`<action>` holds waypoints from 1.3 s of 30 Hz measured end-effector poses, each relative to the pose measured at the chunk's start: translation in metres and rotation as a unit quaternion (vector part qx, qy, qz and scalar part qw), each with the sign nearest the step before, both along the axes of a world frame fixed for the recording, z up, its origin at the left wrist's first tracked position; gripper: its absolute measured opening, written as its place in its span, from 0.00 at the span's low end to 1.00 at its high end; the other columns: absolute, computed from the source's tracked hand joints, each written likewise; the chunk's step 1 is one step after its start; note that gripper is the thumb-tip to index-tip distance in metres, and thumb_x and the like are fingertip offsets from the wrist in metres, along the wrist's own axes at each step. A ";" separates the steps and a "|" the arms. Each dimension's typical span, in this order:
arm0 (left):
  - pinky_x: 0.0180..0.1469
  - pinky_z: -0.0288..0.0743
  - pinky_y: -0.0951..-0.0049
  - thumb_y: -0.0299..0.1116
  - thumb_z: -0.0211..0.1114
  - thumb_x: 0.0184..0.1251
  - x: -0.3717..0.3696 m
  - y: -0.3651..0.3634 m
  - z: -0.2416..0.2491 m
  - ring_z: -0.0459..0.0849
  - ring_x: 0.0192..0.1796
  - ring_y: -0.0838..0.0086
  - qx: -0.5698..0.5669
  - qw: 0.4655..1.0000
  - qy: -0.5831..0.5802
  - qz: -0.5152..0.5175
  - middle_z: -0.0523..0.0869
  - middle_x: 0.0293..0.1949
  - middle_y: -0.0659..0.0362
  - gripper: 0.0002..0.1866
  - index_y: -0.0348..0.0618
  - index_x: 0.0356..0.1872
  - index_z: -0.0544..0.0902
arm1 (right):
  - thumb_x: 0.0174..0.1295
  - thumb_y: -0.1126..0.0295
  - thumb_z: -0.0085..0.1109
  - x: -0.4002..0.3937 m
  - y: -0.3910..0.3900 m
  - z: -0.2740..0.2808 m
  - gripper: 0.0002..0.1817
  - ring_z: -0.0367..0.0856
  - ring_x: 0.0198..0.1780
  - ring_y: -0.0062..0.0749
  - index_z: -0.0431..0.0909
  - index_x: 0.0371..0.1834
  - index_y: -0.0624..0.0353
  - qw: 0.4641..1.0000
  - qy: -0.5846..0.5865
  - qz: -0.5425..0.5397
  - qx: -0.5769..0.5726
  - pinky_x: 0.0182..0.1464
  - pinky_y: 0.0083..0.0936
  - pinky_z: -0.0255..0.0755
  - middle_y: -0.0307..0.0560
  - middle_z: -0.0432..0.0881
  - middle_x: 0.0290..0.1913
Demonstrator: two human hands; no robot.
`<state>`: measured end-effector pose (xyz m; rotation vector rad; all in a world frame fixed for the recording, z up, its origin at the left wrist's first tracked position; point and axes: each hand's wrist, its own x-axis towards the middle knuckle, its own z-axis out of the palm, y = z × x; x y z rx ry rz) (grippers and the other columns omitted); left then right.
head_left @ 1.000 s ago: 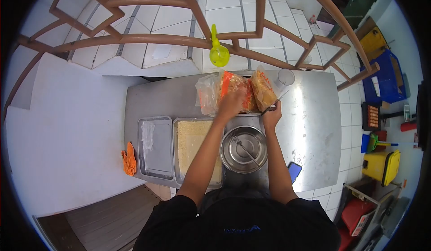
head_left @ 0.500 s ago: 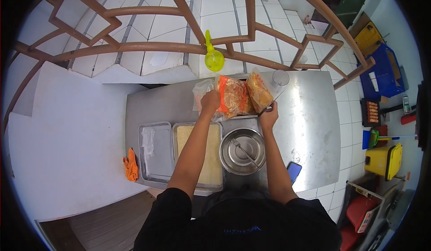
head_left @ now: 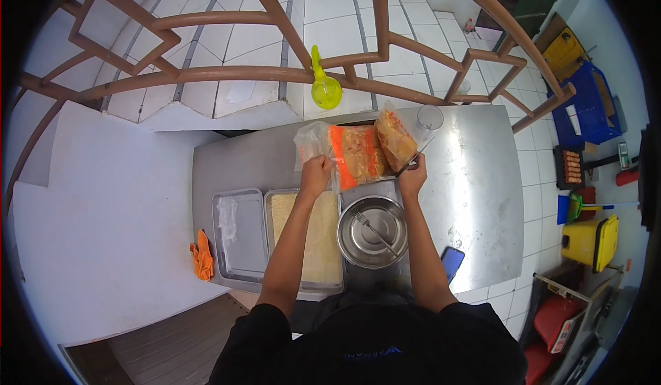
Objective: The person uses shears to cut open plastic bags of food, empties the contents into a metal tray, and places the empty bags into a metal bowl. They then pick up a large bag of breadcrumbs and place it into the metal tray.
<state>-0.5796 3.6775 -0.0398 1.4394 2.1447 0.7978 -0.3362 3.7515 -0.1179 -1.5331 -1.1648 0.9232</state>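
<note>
Brown metal railing point(head_left: 241, 74) crosses the top of the frame, with white-tiled steps point(head_left: 261, 40) behind. A pale wall point(head_left: 89, 213) fills the left (quite bare), while a shiny steel table point(head_left: 482, 185) catches glare at centre right; yellow bin point(head_left: 582, 242) at lower right.

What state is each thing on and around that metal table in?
Left hand: closed on the clear plastic bag's edge
Right hand: closed on a thin dark tool
Orange-banded plastic packet: filled, lying flat
Round steel bowl: only a fork inside
Outer grey metal tray: whitish film inside
Inner grey metal tray: pale grains inside
Yellow plastic bin: lid shut
</note>
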 end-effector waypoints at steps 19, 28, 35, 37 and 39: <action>0.47 0.72 0.53 0.35 0.60 0.59 0.103 0.019 0.000 0.84 0.43 0.58 0.084 0.897 0.377 -0.215 0.85 0.36 0.53 0.09 0.42 0.35 0.84 | 0.42 0.62 0.80 -0.006 -0.001 0.003 0.30 0.71 0.25 0.23 0.77 0.48 0.58 1.000 0.024 0.001 -0.016 0.31 0.24 0.69 0.38 0.73 0.22; 0.41 0.70 0.56 0.38 0.59 0.62 0.094 0.050 -0.067 0.84 0.42 0.66 0.007 0.789 0.534 -0.303 0.85 0.34 0.59 0.10 0.48 0.37 0.85 | 0.42 0.64 0.80 0.000 -0.001 0.004 0.29 0.71 0.23 0.22 0.77 0.48 0.58 1.000 0.009 0.000 0.000 0.30 0.22 0.68 0.38 0.74 0.22; 0.41 0.72 0.54 0.39 0.60 0.60 0.080 0.054 -0.023 0.85 0.41 0.66 -0.083 0.839 0.435 -0.316 0.86 0.33 0.56 0.09 0.47 0.34 0.83 | 0.43 0.68 0.77 0.000 0.000 -0.007 0.27 0.74 0.22 0.25 0.76 0.47 0.59 1.000 0.008 -0.007 0.009 0.30 0.25 0.70 0.40 0.76 0.21; 0.42 0.73 0.54 0.39 0.60 0.60 0.064 0.059 -0.021 0.85 0.41 0.64 -0.005 0.880 0.378 -0.288 0.86 0.34 0.54 0.10 0.44 0.33 0.83 | 0.41 0.67 0.78 0.002 0.001 -0.009 0.28 0.73 0.23 0.25 0.76 0.47 0.59 1.000 0.024 -0.012 -0.001 0.30 0.25 0.70 0.40 0.76 0.22; 0.43 0.74 0.54 0.39 0.60 0.60 0.057 0.063 0.001 0.85 0.42 0.61 -0.010 0.893 0.366 -0.261 0.86 0.34 0.52 0.11 0.42 0.33 0.82 | 0.40 0.67 0.78 0.006 0.000 -0.008 0.29 0.72 0.24 0.25 0.77 0.48 0.58 0.999 0.038 -0.018 -0.013 0.30 0.26 0.69 0.41 0.75 0.24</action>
